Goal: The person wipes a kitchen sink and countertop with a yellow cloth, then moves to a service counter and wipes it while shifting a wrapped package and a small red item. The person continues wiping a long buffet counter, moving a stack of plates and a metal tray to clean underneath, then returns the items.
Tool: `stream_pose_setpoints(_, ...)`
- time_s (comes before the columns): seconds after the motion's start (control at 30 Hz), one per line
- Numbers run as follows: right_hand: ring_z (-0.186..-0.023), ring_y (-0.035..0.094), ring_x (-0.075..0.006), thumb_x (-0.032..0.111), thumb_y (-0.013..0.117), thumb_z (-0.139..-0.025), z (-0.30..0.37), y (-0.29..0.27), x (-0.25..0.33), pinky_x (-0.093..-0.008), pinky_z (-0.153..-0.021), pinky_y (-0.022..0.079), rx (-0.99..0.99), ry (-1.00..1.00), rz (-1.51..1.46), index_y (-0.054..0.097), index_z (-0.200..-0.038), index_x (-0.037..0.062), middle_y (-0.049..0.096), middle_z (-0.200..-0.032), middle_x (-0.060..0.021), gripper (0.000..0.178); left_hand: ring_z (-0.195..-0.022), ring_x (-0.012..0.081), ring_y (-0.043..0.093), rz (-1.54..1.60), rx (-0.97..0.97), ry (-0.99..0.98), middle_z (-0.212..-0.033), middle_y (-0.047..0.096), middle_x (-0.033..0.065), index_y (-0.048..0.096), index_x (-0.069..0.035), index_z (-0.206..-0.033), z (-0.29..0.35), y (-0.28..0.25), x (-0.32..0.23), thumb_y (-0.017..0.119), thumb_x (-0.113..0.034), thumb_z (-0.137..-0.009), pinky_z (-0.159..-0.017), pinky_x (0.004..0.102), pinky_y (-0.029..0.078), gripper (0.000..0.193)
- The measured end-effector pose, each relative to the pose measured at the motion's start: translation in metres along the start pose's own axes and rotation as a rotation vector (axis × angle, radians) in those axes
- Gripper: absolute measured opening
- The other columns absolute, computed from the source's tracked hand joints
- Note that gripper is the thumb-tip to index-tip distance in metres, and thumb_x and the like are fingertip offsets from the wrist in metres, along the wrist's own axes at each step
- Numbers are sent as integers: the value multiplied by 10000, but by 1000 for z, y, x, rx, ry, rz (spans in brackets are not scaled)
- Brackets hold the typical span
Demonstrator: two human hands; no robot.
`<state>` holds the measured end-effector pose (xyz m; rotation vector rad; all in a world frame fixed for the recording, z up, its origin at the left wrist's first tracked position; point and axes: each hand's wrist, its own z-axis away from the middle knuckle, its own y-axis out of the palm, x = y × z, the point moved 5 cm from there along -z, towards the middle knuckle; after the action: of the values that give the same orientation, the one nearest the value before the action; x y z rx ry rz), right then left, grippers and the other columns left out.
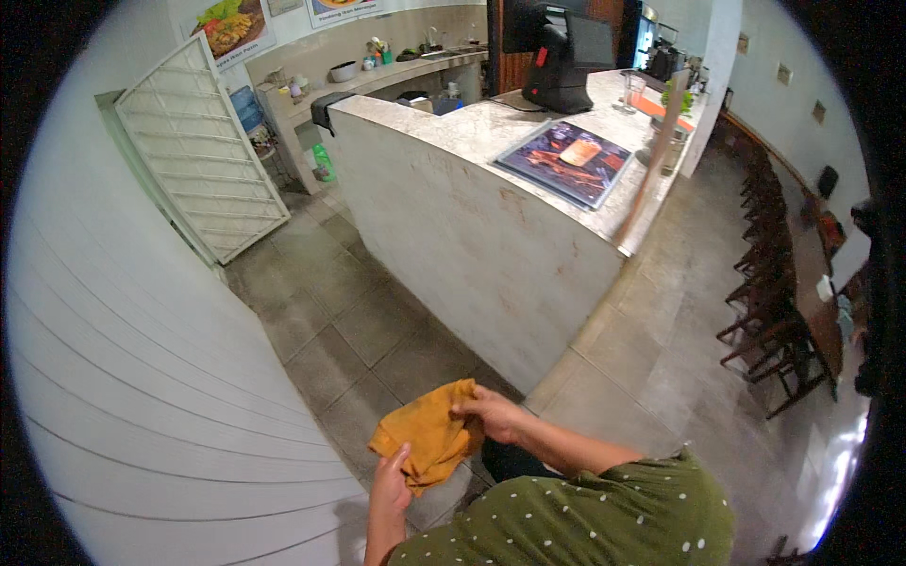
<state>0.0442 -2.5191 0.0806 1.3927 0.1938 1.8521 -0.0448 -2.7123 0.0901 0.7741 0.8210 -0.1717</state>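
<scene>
An orange-yellow cloth (pixel 429 429), creased and partly folded, is spread between my two hands above the tiled floor. My left hand (pixel 389 486) grips its lower left edge, the thumb lying on top. At the cloth's upper right edge my right hand (pixel 493 415) pinches it between thumb and fingers. The fingers beneath the cloth are hidden. Both hands are in front of my body, apart from the counter and the wall.
A pale counter (pixel 444 222) stands ahead, with a menu (pixel 566 160) and a black screen terminal (pixel 562 71) on top. To the left are a ribbed white wall (pixel 179 406) and an open white barred gate (pixel 203 151). Dark wooden chairs (pixel 769 311) line a long table at right.
</scene>
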Motion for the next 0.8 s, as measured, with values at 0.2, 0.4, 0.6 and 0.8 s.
stream_pose_setpoints(0.2,-1043,623,-184,22,593,-918,95,8,-18,-353,-938,500,-50,-45,14,538,-1234,34,654,-1130,-60,321,-1131,291,623,127,69,-17,-1252,619,123,516,7,-1286,68,-9,36,599,-105,-946,-972,479,509,367)
stream_pose_setpoints(0.4,-1032,625,-198,24,565,-932,166,-14,-6,-358,-934,498,-122,-39,13,541,-1239,23,648,-1136,-72,308,-1144,290,616,-49,180,-32,-1260,614,134,513,-2,-1290,90,22,58,600,-115,-948,-987,480,501,371)
stream_pose_setpoints(0.6,-1075,604,-179,44,575,-936,257,-88,10,-345,-946,489,-181,-147,76,518,-1285,31,637,-1158,-60,354,-1131,250,612,52,228,-176,-1223,629,112,545,14,-1257,117,90,136,629,-87,-931,-977,415,489,352)
stream_pose_setpoints(0.8,-1058,616,-176,89,591,-937,386,-237,13,-363,-890,529,-272,-148,-72,495,-1305,77,626,-1176,-35,380,-1114,252,633,-210,351,-298,-1234,631,113,544,-12,-1259,145,222,259,588,-124,-959,-966,438,519,323)
